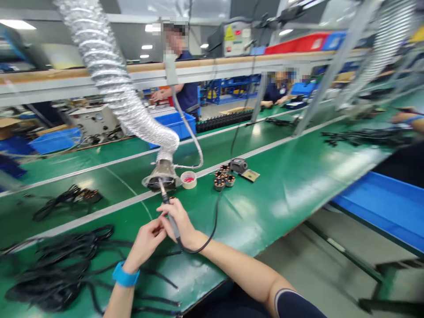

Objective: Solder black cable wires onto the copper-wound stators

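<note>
My right hand (180, 223) is closed around a soldering iron (164, 194), whose tip points up and away, in front of the flared hood (162, 174) of a silver duct. My left hand (147, 240), with a blue wristband, is beside it with its fingers pinched together close to the right fingers; what they hold is too small to make out. A black cord loops from the iron's handle over my right forearm. Copper-wound coils (223, 179) sit right of the hood, by a grey soldering iron stand (239, 165). A tape roll (188, 180) lies between hood and coils.
Black cables (56, 269) are heaped at the lower left of the green table (278, 190). More cables and coils (79, 196) lie beyond the metal strip. A blue tray (384, 207) is at the right. People work across the bench; another person's hand (402, 115) shows at the right edge.
</note>
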The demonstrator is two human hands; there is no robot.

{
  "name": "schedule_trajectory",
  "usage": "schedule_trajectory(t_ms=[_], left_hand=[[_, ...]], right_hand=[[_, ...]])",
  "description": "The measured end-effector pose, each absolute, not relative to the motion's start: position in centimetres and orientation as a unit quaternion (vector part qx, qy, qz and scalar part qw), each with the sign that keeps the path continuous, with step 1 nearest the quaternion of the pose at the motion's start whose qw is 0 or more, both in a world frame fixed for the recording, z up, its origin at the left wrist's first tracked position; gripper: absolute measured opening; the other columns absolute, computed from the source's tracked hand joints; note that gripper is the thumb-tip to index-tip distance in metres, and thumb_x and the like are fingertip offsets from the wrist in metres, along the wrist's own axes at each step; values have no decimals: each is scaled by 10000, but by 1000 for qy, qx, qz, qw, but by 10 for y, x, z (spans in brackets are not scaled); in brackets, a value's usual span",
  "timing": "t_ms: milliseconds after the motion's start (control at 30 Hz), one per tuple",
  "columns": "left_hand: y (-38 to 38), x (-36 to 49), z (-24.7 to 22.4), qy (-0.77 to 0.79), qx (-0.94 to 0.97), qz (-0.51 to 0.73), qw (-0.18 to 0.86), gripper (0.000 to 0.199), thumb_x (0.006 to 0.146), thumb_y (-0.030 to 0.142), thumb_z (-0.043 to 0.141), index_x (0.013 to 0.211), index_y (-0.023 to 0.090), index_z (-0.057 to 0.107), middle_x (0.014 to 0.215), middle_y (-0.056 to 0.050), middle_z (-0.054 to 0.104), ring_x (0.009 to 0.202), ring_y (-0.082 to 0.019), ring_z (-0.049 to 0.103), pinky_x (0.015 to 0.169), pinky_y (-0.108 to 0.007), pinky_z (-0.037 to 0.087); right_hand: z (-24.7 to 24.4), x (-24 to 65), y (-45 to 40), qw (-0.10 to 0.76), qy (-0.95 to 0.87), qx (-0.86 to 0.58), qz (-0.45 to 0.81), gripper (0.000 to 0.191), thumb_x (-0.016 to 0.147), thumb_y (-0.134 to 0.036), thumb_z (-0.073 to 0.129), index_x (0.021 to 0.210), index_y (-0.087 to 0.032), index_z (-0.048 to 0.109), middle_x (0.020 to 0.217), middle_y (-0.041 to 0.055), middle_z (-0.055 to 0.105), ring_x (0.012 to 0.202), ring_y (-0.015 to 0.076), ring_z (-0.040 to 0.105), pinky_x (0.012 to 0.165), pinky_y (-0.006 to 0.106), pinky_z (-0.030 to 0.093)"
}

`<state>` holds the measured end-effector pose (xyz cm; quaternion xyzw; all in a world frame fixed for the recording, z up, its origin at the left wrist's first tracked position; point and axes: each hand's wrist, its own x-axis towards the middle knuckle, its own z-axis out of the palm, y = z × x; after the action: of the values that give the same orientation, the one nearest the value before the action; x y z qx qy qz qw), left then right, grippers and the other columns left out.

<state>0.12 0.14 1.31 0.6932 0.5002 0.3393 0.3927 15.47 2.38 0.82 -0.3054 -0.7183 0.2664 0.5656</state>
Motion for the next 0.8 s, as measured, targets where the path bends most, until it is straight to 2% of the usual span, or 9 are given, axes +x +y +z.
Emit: schedule_trajectory(t_ms=[133, 233, 333, 433, 567, 800], left_hand=[[6, -8, 15, 512, 714, 296, 374, 347, 866, 517, 572, 782, 186, 632, 769, -27, 628, 761, -207, 548, 707, -292, 449], [8, -7, 15, 501, 713, 289, 395, 357, 861, 548, 571, 802, 202, 639, 790, -28, 621, 788, -223, 548, 729, -311, 457], [4, 1, 15, 515, 676, 301, 433, 354, 858, 558, 566, 781, 220, 637, 654, -5, 508, 620, -195, 456, 565, -302, 398], [1, 10, 14, 520, 625, 344, 469, 323, 843, 517, 610, 763, 205, 616, 591, 31, 408, 524, -136, 335, 480, -261, 264], [5, 12, 9, 518, 577, 409, 481, 296, 814, 435, 669, 728, 162, 595, 605, 43, 427, 530, -87, 311, 492, -225, 232], [15, 14, 2, 561, 490, 471, 473, 268, 743, 397, 696, 711, 149, 600, 542, 73, 378, 473, -59, 238, 457, -217, 151]], right_hand=[[-4, 160, 24, 579, -684, -337, 289, 374, 788, -81, 646, 1125, -234, 586, 1051, 16, 504, 723, 85, 600, 792, 261, 564], [-11, 168, 21, 581, -675, -345, 298, 401, 762, -89, 691, 1122, -227, 581, 1019, 11, 525, 723, 93, 598, 783, 259, 551], [-12, 175, 16, 566, -699, -334, 281, 362, 797, -96, 637, 1128, -233, 583, 1013, 24, 527, 810, 125, 599, 797, 271, 543], [-12, 177, 13, 561, -712, -317, 280, 310, 855, -96, 554, 1133, -227, 589, 1090, 54, 508, 792, 109, 584, 743, 240, 540], [-13, 175, 15, 575, -707, -309, 272, 266, 885, -104, 534, 1118, -205, 615, 1044, 66, 527, 858, 130, 595, 762, 240, 533], [-6, 183, 25, 623, -620, -354, 320, 231, 949, -234, 535, 1147, -226, 652, 1001, 54, 630, 744, 116, 651, 705, 236, 552]])
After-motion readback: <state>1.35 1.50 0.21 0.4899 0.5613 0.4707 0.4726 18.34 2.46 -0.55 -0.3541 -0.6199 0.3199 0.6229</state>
